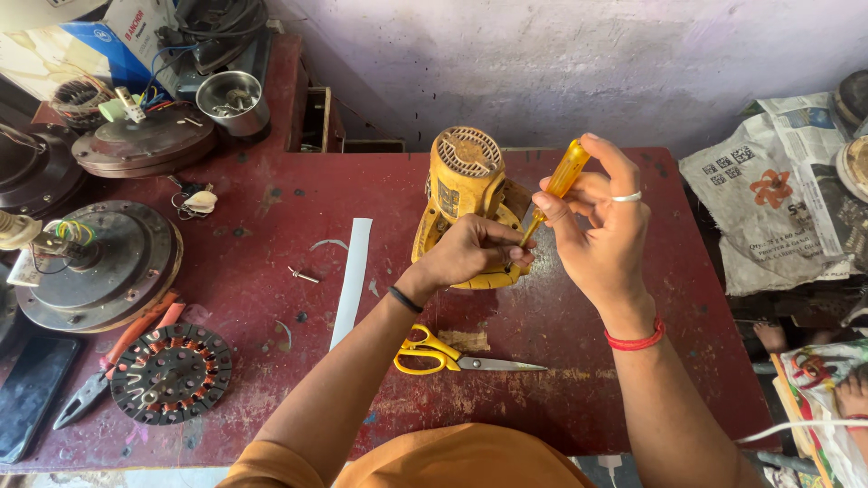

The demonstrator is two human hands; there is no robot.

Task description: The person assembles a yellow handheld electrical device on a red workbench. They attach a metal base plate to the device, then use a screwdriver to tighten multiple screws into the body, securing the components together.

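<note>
Head view | hands on yellow tool | scissors near

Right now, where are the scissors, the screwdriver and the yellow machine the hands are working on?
scissors (434, 352): head view, on the yellow handles.
screwdriver (567, 172): head view, on the clear yellow handle.
yellow machine (463, 185): head view, on the side of its yellow housing.

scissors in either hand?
No: the yellow-handled scissors lie on the red table, below the left hand; the right hand holds a yellow screwdriver.
</note>
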